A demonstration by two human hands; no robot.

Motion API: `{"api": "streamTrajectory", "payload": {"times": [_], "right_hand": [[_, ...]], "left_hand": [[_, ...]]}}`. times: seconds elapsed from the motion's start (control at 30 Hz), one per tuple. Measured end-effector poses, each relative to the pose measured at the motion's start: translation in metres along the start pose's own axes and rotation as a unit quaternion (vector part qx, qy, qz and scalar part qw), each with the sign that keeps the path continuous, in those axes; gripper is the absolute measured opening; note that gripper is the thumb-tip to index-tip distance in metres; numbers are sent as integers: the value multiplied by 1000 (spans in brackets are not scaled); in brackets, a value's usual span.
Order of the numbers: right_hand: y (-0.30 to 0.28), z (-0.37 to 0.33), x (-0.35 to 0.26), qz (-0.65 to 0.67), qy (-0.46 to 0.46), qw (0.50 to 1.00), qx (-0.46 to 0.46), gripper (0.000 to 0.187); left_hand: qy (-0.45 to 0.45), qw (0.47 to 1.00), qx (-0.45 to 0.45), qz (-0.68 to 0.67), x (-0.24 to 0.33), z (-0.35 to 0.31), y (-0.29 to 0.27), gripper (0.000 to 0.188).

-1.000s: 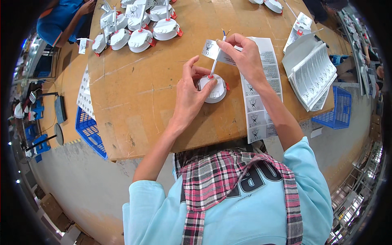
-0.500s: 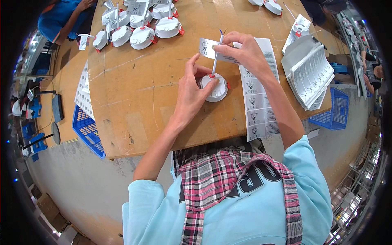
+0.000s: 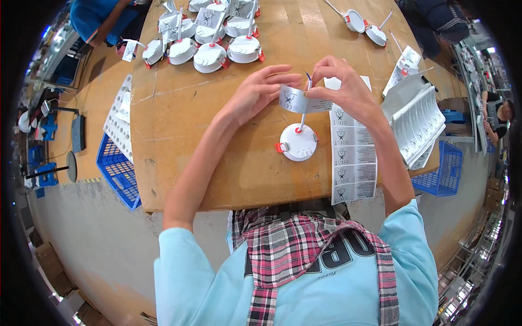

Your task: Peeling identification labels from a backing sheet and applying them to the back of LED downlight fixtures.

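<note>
A round white downlight (image 3: 298,143) with red-tipped spring clips lies on the table in front of me, its white cable (image 3: 303,120) standing up from a red grommet. A printed sticker label (image 3: 292,100) sits at the upper part of the cable, its left end curling free. My right hand (image 3: 348,89) pinches the label at the cable between thumb and fingers, close to the bare wire ends. My left hand (image 3: 260,92) is just left of the label, fingers stretched out and near its edge; whether they touch it is unclear.
A sheet of labels (image 3: 353,157) lies under my right forearm. Right of it rests a thick stack of label sheets (image 3: 417,127). Several downlights (image 3: 209,57) stand at the far left, two more (image 3: 356,22) at the far right. Blue baskets (image 3: 117,168) flank the table; people sit across it.
My left hand has let go of the downlight and risen to beside the label. The downlight now stands free, its clips showing. My right hand keeps its pinch at the cable's top.
</note>
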State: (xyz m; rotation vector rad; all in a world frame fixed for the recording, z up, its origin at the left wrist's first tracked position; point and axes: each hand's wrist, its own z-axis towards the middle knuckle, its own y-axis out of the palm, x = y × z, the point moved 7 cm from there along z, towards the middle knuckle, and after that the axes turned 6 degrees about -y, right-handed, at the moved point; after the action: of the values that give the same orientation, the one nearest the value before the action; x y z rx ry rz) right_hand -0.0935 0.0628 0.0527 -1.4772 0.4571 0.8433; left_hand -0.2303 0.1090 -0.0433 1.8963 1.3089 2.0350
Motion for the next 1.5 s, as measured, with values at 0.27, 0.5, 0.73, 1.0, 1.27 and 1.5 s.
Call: {"api": "streamTrajectory", "payload": {"times": [0.27, 0.5, 0.73, 1.0, 1.27, 1.5], "right_hand": [[3, -1, -9, 56, -19, 998, -26, 19], [1, -5, 0, 50, -25, 998, -23, 22], [0, -11, -4, 47, -48, 998, 0, 27], [-1, -17, 13, 106, -18, 993, 48, 27], [7, -18, 23, 197, 33, 977, 79, 18], [9, -18, 22, 226, 65, 968, 82, 15]], "left_hand": [[-129, 971, -194, -49, -25, 49, 34, 51], [-116, 971, -203, 55, -19, 38, 38, 48], [-107, 977, -124, 139, -9, 27, 21, 32], [-73, 978, -60, 186, -1, 13, 19, 12], [-28, 979, 74, 190, 6, -2, 5, 18], [4, 976, 88, 201, 16, -12, 10, 20]]}}
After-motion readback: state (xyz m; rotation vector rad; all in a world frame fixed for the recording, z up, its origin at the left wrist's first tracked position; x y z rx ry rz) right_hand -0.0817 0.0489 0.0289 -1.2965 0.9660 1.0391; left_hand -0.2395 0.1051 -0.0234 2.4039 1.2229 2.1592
